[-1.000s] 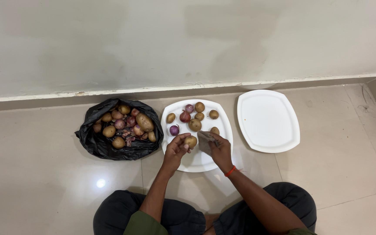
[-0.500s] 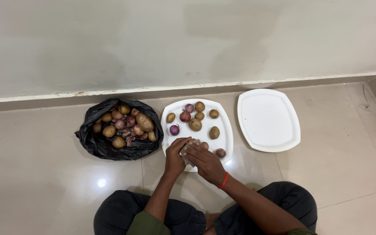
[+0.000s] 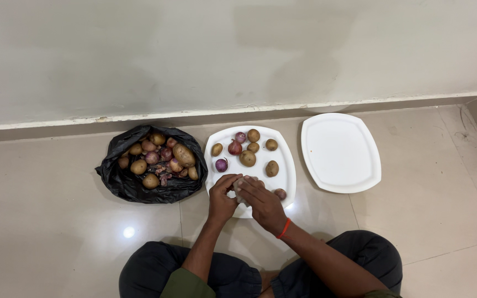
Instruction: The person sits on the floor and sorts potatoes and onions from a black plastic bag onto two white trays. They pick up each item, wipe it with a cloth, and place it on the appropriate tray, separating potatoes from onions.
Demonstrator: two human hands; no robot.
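- Left hand (image 3: 221,200): we recorded it curled around a small pale bundle, a cloth (image 3: 240,190) wrapped over something round; fingers closed on it at the near edge of the filled plate.
- Right hand (image 3: 263,203): laid over the same cloth from the other side, fingers bent and pressing on it; an orange band circled the wrist.
- Filled plate (image 3: 287,175): white, smooth, square with rounded corners, flat on the floor. We counted on it several round, matt brown potatoes (image 3: 247,158), small glossy purple-red onions (image 3: 221,164), and one reddish piece just beside the right hand.
- Second plate (image 3: 340,153): same white make, lying just to the right of the first.
- Black bag (image 3: 125,185): thin crinkled plastic, mouth rolled open, holding a heap of potatoes, onions and loose onion skins.
- Floor (image 3: 56,221): glossy beige tile, meeting a plain pale wall.
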